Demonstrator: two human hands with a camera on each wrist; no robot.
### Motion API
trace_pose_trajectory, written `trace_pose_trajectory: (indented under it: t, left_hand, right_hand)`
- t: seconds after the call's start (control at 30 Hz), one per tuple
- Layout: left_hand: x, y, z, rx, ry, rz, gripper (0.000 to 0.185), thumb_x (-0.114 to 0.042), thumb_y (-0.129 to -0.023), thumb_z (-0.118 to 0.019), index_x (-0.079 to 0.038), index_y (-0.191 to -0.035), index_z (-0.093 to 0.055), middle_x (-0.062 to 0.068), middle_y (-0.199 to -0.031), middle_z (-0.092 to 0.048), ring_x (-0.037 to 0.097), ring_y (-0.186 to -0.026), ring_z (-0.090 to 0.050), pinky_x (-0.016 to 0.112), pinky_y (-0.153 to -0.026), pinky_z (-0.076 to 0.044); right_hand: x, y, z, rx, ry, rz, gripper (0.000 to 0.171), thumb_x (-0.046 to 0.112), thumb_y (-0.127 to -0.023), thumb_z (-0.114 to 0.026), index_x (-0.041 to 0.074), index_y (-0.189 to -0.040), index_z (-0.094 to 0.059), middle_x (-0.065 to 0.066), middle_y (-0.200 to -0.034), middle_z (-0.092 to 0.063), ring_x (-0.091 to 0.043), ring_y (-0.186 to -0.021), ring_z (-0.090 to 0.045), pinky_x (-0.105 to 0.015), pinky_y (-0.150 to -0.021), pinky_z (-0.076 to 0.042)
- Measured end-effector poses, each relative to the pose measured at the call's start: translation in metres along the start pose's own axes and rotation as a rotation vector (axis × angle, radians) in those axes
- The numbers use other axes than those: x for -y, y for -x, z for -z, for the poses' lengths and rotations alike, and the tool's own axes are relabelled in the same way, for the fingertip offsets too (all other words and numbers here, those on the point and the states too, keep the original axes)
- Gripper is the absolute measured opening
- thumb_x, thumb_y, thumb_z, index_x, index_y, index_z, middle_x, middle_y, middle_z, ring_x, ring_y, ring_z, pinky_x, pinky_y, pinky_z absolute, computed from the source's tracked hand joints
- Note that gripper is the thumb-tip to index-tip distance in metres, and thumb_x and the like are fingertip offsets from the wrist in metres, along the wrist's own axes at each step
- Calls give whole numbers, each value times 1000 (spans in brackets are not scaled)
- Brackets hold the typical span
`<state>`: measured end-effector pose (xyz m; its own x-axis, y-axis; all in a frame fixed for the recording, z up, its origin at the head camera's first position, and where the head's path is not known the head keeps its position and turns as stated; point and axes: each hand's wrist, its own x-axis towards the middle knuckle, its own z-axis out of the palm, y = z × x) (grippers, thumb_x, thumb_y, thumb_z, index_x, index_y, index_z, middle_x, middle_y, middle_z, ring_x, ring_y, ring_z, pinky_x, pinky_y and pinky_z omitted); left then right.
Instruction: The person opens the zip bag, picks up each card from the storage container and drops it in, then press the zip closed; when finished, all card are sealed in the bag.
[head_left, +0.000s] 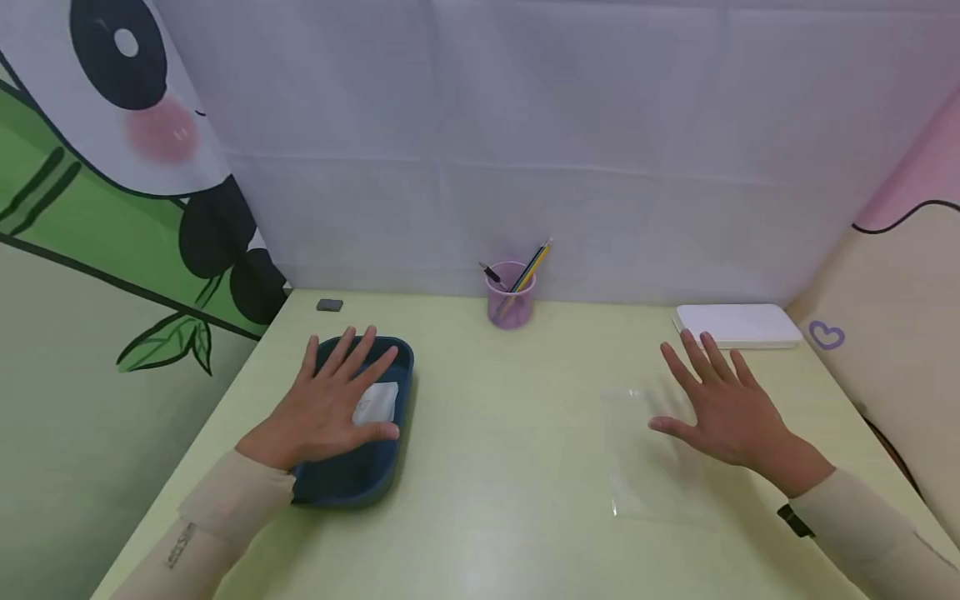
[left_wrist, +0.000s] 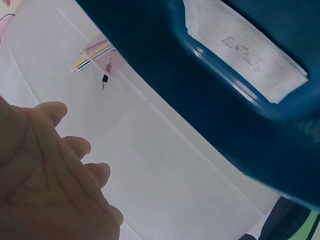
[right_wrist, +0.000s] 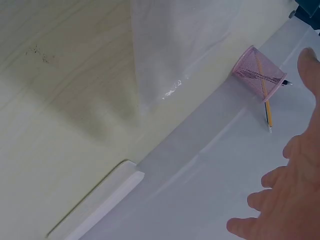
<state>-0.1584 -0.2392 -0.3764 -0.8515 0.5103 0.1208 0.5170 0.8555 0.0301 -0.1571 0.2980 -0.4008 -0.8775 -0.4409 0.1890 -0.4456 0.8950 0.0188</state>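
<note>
My left hand point(head_left: 326, 412) is held over a dark blue tray point(head_left: 363, 492), its fingers spread and nothing in its grasp. Inside the tray lies a white packet point(head_left: 377, 403), partly covered by the hand in the head view; faint grey print shows on the packet point(left_wrist: 240, 47) in the left wrist view. On the other side, my right hand point(head_left: 731, 412) hovers with fingers spread over a clear plastic sheet or bag point(head_left: 645, 467) that lies flat on the table. The right hand holds nothing.
A pink mesh cup point(head_left: 510, 308) with pencils and a pen stands at the back middle of the table point(head_left: 495, 467). A white flat box point(head_left: 738, 323) lies at the back right, a small grey block point(head_left: 329, 305) at the back left. Behind hangs a pale cloth point(head_left: 525, 125).
</note>
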Motion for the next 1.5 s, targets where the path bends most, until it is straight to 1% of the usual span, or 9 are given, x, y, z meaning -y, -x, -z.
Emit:
trace_pose_trajectory:
  t: [0.13,0.37,0.53,0.63,0.8,0.93,1.1,1.2,1.5]
  left_hand:
    - [-2,-3,1,-2,-9,-20,99,-75,-87,-54,-19,-162,-22,13,-167,-3,36,-152,2,66,-111,10]
    - [-18,-18,6,14,8,-60,97,-74,-88,-55,-20,-161,-23,12,-167,-3,39,-152,-4,65,-112,8]
    - [-43,-39,3,71,70,-124,90,-68,-92,-56,-19,-161,-24,10,-167,-7,34,-152,-6,62,-115,5]
    - [-63,-53,2,94,107,-177,81,-54,-95,-62,-17,-159,-30,9,-165,-21,27,-149,-25,58,-117,-6]
    - [-96,-76,-1,66,107,-261,40,-33,-97,-67,-14,-133,-66,3,-140,-60,20,-124,-58,44,-110,-37]
    - [-123,-90,4,75,132,-228,24,-28,-98,-66,-19,-118,-76,-4,-122,-70,16,-112,-65,38,-89,-53]
    - [-156,-107,18,223,316,-108,28,-36,-99,-65,-21,-120,-76,-7,-116,-72,13,-104,-67,31,-77,-54]
    - [-167,-118,27,266,458,-96,24,-32,-97,-68,-17,-113,-79,-7,-104,-75,9,-85,-66,25,-73,-51]
    - [-166,-135,44,293,593,-42,13,-22,-92,-73,-13,-102,-76,-11,-85,-73,5,-74,-65,25,-67,-51]
  right_hand:
    - [0,-9,-5,30,-21,-3,95,63,-94,-56,11,-162,-15,-21,-165,-14,-42,-150,-10,-61,-115,-9]
    - [-12,-39,-29,188,-109,-42,61,26,-97,-67,-5,-146,-46,-28,-139,-53,-48,-122,-53,-58,-90,-47]
    - [-22,-50,-47,269,-204,-75,35,16,-90,-74,2,-122,-67,-16,-109,-68,-37,-99,-64,-47,-72,-52]
    - [-23,-52,-46,246,-223,-61,14,6,-88,-73,7,-102,-73,-4,-95,-69,-29,-89,-64,-44,-68,-51]
    - [3,-53,-32,101,-187,80,13,2,-85,-76,15,-86,-77,6,-83,-67,-20,-78,-62,-39,-65,-47]
    - [47,-59,-11,-107,-98,268,16,6,-76,-86,18,-78,-75,10,-74,-61,-15,-68,-54,-31,-60,-37]
    - [88,-64,13,-293,-51,424,20,10,-68,-92,20,-74,-74,10,-70,-58,-13,-64,-49,-29,-60,-32]
    - [100,-67,23,-335,-70,450,20,12,-67,-93,19,-75,-75,9,-69,-58,-13,-63,-48,-29,-60,-30]
    - [105,-73,40,-405,-126,422,21,10,-67,-93,17,-79,-77,8,-71,-61,-16,-65,-51,-31,-60,-31]
